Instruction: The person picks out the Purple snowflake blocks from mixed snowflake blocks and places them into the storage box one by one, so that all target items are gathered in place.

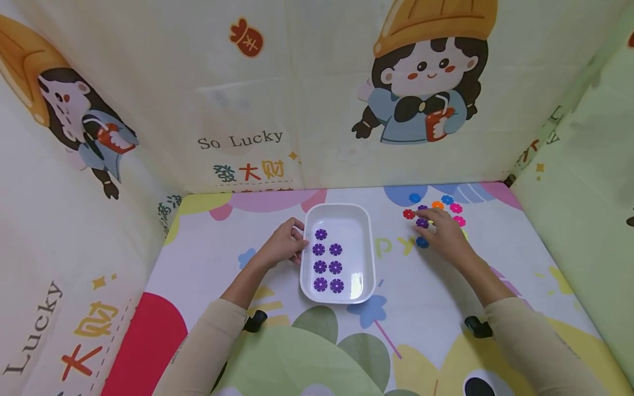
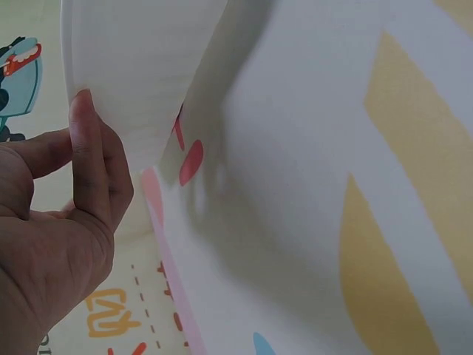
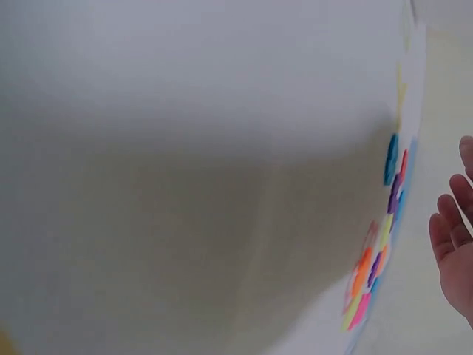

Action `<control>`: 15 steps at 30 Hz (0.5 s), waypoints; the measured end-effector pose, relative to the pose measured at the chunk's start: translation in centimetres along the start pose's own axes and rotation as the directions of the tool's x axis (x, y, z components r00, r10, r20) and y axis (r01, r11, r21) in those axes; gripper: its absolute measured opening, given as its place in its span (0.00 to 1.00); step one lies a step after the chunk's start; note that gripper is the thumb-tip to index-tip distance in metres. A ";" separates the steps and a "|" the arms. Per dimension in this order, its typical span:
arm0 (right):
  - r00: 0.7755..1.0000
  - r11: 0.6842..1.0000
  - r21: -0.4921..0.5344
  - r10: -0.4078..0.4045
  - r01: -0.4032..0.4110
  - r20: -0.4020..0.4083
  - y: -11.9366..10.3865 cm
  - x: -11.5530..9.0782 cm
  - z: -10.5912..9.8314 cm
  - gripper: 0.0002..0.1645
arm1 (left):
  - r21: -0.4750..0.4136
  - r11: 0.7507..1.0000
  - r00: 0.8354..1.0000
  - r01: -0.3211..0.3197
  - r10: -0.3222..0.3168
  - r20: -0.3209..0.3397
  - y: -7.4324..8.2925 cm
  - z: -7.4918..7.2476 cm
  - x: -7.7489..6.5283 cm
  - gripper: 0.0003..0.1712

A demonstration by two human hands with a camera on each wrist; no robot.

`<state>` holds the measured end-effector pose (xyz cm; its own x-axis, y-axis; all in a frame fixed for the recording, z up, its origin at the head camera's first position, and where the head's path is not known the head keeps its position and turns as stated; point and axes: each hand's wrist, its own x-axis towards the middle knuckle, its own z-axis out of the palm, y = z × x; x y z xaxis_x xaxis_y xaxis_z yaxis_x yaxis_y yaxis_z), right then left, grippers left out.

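White tray (image 1: 355, 231), seven purple discs (image 1: 320, 267) inside

On my feed, patterned cloth (image 1: 406, 291) spreads around the tray. The left hand (image 1: 283, 242) pinches the tray's left rim. The right hand (image 1: 449, 235) is well right of the tray, fingers bent over loose coloured discs (image 1: 457, 208); I cannot tell whether they grip one. Inside, four purple discs line the tray's left, three beside them.

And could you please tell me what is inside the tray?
The tray holds seven purple discs, in columns of four and three. Whatever lies beneath them is covered, and the left hand hides a little of the rim.
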<state>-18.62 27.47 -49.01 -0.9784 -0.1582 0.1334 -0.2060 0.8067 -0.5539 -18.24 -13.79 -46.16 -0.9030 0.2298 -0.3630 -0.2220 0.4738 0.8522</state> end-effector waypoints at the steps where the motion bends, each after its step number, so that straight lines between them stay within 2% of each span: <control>1: 1.000 1.000 -0.004 0.022 -0.022 -0.002 0.3 -0.1 0.0 0.27 | 0.000 1.000 1.000 0.001 -0.001 0.000 0.0 0.0 0.0 0.22; 6: 0.997 0.996 -0.023 0.083 -0.083 -0.009 1.6 -0.2 0.0 0.27 | 0.005 1.000 1.000 0.005 -0.005 -0.003 0.1 -0.1 -0.1 0.22; 15: 0.985 0.983 -0.123 0.145 -0.134 0.088 1.9 0.8 -0.3 0.27 | 0.003 1.000 1.000 0.016 -0.016 -0.002 0.1 -0.1 0.0 0.22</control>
<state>-19.81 29.05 -49.73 -0.9958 -0.0887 -0.0212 -0.0689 0.8843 -0.4618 -18.26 -13.79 -46.01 -0.9001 0.2202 -0.3760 -0.2355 0.4804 0.8448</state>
